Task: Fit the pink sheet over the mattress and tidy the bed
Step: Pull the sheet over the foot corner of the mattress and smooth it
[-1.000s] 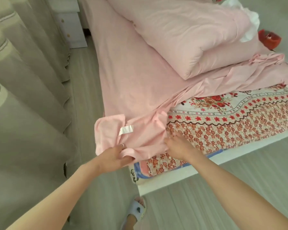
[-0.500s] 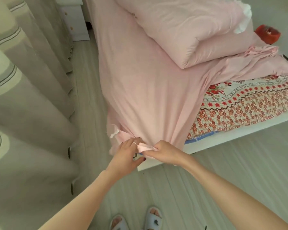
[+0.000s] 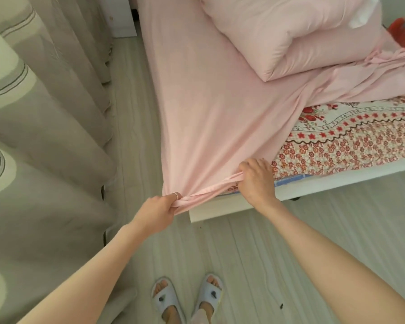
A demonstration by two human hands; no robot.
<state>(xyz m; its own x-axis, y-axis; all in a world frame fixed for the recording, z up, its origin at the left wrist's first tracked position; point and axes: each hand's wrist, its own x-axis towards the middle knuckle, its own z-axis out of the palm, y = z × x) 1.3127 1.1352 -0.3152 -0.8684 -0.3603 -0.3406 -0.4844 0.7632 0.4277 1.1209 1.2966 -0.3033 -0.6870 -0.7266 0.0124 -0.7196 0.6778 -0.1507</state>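
At the bed's corner, both hands, left (image 3: 158, 208) and right (image 3: 257, 181), now spread apart, clutch the pink sheet (image 3: 211, 118).

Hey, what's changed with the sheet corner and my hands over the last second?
The pink sheet corner, bunched on top of the floral mattress a second ago, has been pulled down over the near corner. The hands have spread apart along its hem: left hand at the corner, right hand further right, both keeping their grip. The folded pink duvet and the rest of the mattress, still bare, are unchanged.
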